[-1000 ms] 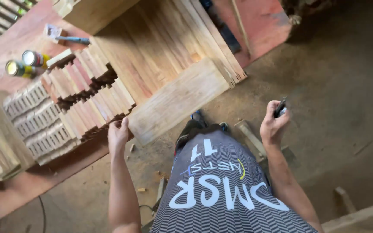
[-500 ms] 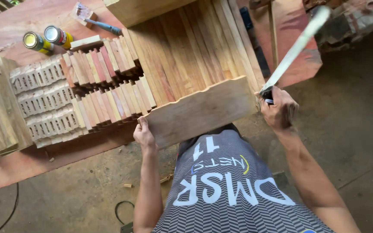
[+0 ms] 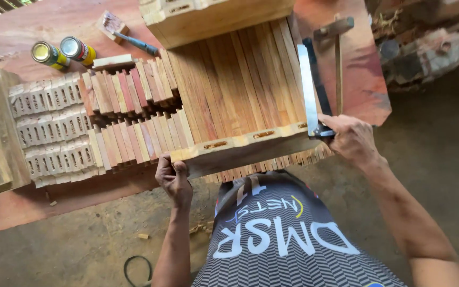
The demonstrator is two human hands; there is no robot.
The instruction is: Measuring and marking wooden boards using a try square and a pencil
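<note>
My left hand [image 3: 173,179] grips the left end of a pale wooden rail with slots [image 3: 240,146], which lies across the near ends of a panel of wooden slats [image 3: 235,85]. My right hand [image 3: 350,137] is closed on the handle of a long flat metal blade [image 3: 309,90] that lies along the panel's right edge, pointing away from me. A second thick rail [image 3: 213,18] runs across the far ends of the slats.
Stacks of short reddish slats [image 3: 128,114] and pale notched pieces [image 3: 49,125] lie left of the panel on a reddish board [image 3: 38,26]. Two spray cans [image 3: 62,51] and a hammer [image 3: 126,32] lie at the back left. A dark clamp [image 3: 338,58] rests at the right.
The near rail has turned from its broad face onto its slotted edge against the slat ends. My right hand brought the blade down from the air onto the panel's right edge.
</note>
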